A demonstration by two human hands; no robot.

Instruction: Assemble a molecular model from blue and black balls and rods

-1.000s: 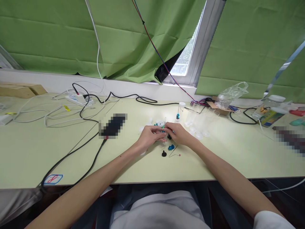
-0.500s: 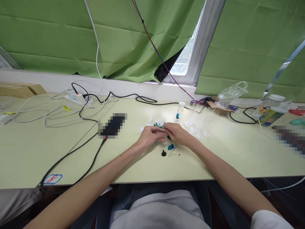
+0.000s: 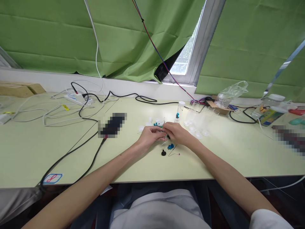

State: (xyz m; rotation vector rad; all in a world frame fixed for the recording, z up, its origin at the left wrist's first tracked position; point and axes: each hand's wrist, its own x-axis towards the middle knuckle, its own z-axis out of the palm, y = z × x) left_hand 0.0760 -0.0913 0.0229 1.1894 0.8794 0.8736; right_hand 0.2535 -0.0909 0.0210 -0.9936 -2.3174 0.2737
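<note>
My left hand [image 3: 152, 136] and my right hand [image 3: 174, 131] meet over the middle of the table, fingers closed and fingertips together. Whatever they pinch between them is small and mostly hidden; a bit of clear material shows below the left fingertips. Just in front of the hands lie a blue plastic part [image 3: 171, 146], a black round part with a short stem [image 3: 163, 153] and a thin bent wire [image 3: 175, 154] with a reddish tip. Behind the fingers, small teal parts [image 3: 157, 124] are partly covered. Several clear cups [image 3: 198, 135] lie to the right of my right hand.
A small upright assembly [image 3: 177, 115] with a blue part and white top stands behind. At left are a dark pixelated object [image 3: 113, 125], black cables and a power strip [image 3: 77, 98]. An open cardboard box [image 3: 220, 109] with a plastic bag and a clear jar [image 3: 274, 101] stand at right.
Both hands stay together at almost the same spot, with only a slight shift of the fingers. The view tilts a little; the loose parts lie as before.
</note>
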